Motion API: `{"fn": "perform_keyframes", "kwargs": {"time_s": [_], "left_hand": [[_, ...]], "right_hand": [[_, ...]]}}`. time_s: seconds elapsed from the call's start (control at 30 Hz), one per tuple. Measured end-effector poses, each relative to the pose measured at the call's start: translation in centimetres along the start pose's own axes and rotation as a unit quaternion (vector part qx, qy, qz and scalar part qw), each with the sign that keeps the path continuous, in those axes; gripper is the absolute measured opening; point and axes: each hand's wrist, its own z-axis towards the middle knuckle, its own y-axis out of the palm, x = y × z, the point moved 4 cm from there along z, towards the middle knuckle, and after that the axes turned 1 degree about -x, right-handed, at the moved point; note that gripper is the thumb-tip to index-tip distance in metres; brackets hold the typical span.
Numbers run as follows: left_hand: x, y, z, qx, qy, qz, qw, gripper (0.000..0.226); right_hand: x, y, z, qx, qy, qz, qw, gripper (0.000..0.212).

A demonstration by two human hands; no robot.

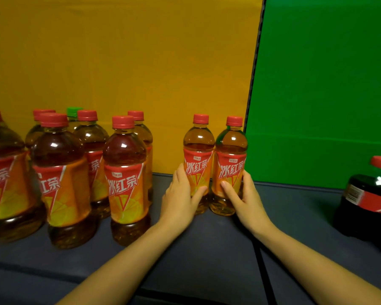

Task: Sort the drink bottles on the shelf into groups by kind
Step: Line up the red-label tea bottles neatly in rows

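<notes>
Two iced tea bottles with red caps and orange-red labels stand side by side at the back of the shelf. My left hand [182, 194] grips the left one [198, 148] around its lower label. My right hand [243, 194] grips the right one [231, 150] the same way. A group of several matching iced tea bottles [124, 172] stands to the left. Behind that group a green cap [73, 111] shows on a mostly hidden bottle. A dark cola bottle [367, 199] with a red cap stands at the far right.
The dark grey shelf surface [207, 243] has a seam running front to back under my right forearm. A yellow backdrop [119, 62] and a green backdrop [328, 84] close off the rear. Open shelf lies between the held bottles and the cola.
</notes>
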Motion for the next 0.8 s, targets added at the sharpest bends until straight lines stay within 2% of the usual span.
{"fn": "perform_keyframes", "kwargs": {"time_s": [0.1, 0.2, 0.27, 0.3, 0.33, 0.4, 0.47, 0.53, 0.6, 0.67, 0.73, 0.8], "left_hand": [[-0.1, 0.0, -0.2, -0.010, 0.005, -0.021, 1.000, 0.075], [0.2, -1.0, -1.3, -0.018, 0.028, -0.033, 0.999, 0.067], [0.7, -3.1, -3.1, 0.013, 0.067, -0.060, 0.996, 0.047], [1.0, -4.4, -4.4, 0.045, 0.093, -0.082, 0.991, 0.031], [1.0, -5.8, -5.7, 0.083, 0.110, -0.105, 0.985, 0.019], [0.3, -8.4, -8.2, 0.154, 0.131, -0.138, 0.970, 0.014], [-1.0, -10.4, -9.7, 0.206, 0.142, -0.147, 0.957, 0.015], [-2.7, -12.0, -10.0, 0.238, 0.119, -0.150, 0.952, 0.014], [-4.3, -13.0, -9.5, 0.240, 0.073, -0.163, 0.954, 0.015], [-5.2, -13.3, -8.9, 0.205, 0.032, -0.204, 0.957, 0.022], [-5.1, -13.2, -8.5, 0.156, 0.006, -0.264, 0.952, 0.026], [-5.1, -12.9, -7.9, 0.109, -0.030, -0.325, 0.939, 0.028]], "right_hand": [[-0.5, -0.2, -0.1, 0.016, -0.003, -0.032, 0.999, 0.060], [-1.7, -1.1, -0.8, 0.102, -0.022, -0.068, 0.992, 0.064], [-3.6, -1.7, -1.9, 0.162, -0.087, -0.049, 0.982, 0.054], [-4.7, -1.8, -2.5, 0.166, -0.126, -0.035, 0.977, 0.045], [-5.6, -1.4, -3.0, 0.146, -0.149, -0.012, 0.978, 0.036], [-7.2, 1.0, -3.8, 0.030, -0.131, 0.034, 0.990, 0.027], [-8.4, 4.5, -4.3, -0.096, -0.090, 0.041, 0.990, 0.032], [-9.4, 7.8, -4.2, -0.150, -0.076, 0.005, 0.986, 0.047], [-10.2, 10.8, -4.0, -0.170, -0.059, -0.002, 0.984, 0.072], [-10.2, 13.4, -3.9, -0.165, -0.030, 0.000, 0.986, 0.092], [-9.8, 15.2, -4.0, -0.131, -0.028, -0.026, 0.991, 0.095], [-9.5, 15.4, -3.9, -0.103, -0.033, -0.039, 0.993, 0.087]]}}
